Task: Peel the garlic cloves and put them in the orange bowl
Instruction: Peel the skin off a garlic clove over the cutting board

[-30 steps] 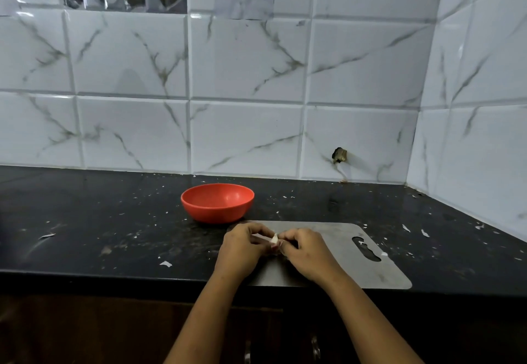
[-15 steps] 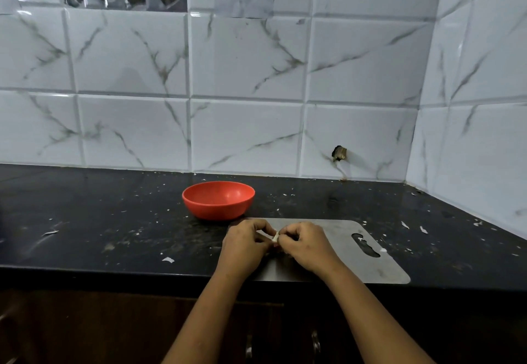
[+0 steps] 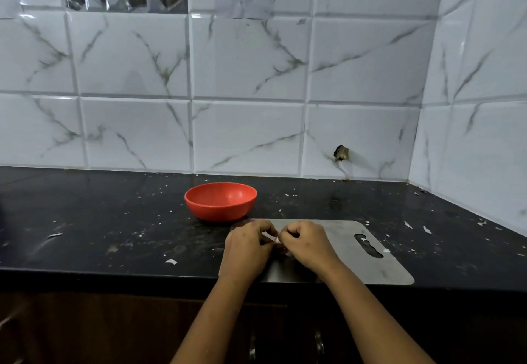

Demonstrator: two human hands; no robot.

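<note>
My left hand (image 3: 247,246) and my right hand (image 3: 308,245) meet over the left part of a steel cutting board (image 3: 356,261). Both have curled fingers that pinch a small pale garlic clove (image 3: 277,239), which is mostly hidden between the fingertips. The orange bowl (image 3: 220,201) stands on the black counter just beyond the board's far left corner, a short way from my hands. I cannot see into the bowl's bottom.
White scraps of garlic skin (image 3: 171,261) lie scattered across the black counter (image 3: 99,221) and near the board's handle slot (image 3: 368,245). Marble-look tile walls close off the back and the right side. The counter's front edge runs just below my wrists.
My hands have closed tighter together around the clove, so less of it shows than before. The bowl and board have not moved.
</note>
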